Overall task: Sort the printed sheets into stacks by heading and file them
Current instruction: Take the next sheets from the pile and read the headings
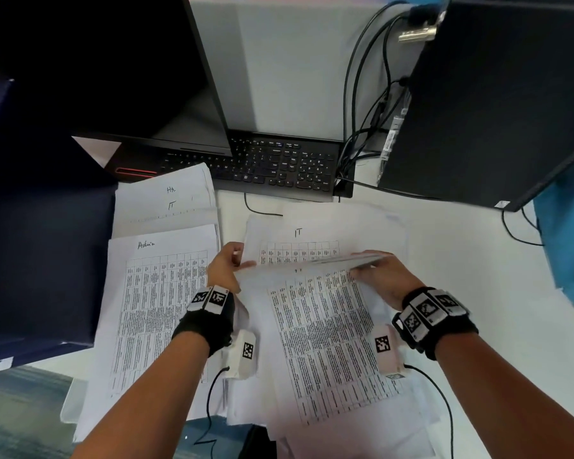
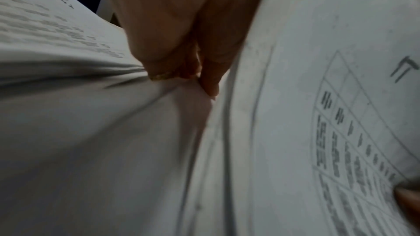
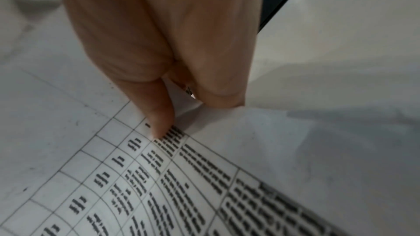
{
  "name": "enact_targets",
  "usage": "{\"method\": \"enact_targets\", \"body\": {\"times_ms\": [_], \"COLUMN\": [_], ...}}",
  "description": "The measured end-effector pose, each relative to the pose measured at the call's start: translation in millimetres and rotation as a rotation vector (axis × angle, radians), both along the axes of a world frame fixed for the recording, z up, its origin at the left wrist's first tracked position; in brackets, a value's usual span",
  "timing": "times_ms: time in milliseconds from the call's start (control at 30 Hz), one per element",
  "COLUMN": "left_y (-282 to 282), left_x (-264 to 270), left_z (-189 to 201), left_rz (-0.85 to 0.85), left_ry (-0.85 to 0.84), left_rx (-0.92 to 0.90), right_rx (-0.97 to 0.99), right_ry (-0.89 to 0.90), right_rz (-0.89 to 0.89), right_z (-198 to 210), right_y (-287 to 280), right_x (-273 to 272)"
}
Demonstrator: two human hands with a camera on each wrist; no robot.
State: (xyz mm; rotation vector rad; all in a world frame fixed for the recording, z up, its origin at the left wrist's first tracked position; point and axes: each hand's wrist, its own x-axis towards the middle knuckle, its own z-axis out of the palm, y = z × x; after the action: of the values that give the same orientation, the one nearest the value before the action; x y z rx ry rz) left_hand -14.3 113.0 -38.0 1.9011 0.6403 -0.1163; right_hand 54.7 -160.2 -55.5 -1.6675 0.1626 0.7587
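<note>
Both hands, left hand (image 1: 224, 266) and right hand (image 1: 380, 274), pinch a lifted sheet (image 1: 312, 263); beyond it lies the IT stack (image 1: 299, 246), Admin stack (image 1: 159, 293) leftward. Wrist views alone show fingertips (image 3: 159, 128).

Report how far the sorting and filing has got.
Done: sheets already lie apart by heading, the Admin stack, an IT stack and sheets marked HR and IT. In hand: left hand and right hand lift sheets off the unsorted pile. Left: that pile, then filing; nothing looks filed.
</note>
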Motion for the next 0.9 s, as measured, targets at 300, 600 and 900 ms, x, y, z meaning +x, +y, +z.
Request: {"method": "enact_targets", "body": {"times_ms": [300, 600, 900], "left_y": [1.6, -22.4, -32.4], "left_x": [-17.0, -22.3, -22.5], "left_z": [2.0, 24.3, 10.3], "left_rz": [0.081, 0.089, 0.101], "left_ry": [-0.162, -0.049, -0.041], "left_rx": [-0.142, -0.51, -0.332], "right_rx": [0.058, 0.078, 0.026], "right_ry": [-0.001, 0.023, 0.041], "right_rz": [-0.089, -0.206, -0.146], "right_z": [-3.6, -4.2, 7.3], "right_y": [6.7, 0.1, 2.1], "right_x": [-8.6, -6.9, -1.6]}}
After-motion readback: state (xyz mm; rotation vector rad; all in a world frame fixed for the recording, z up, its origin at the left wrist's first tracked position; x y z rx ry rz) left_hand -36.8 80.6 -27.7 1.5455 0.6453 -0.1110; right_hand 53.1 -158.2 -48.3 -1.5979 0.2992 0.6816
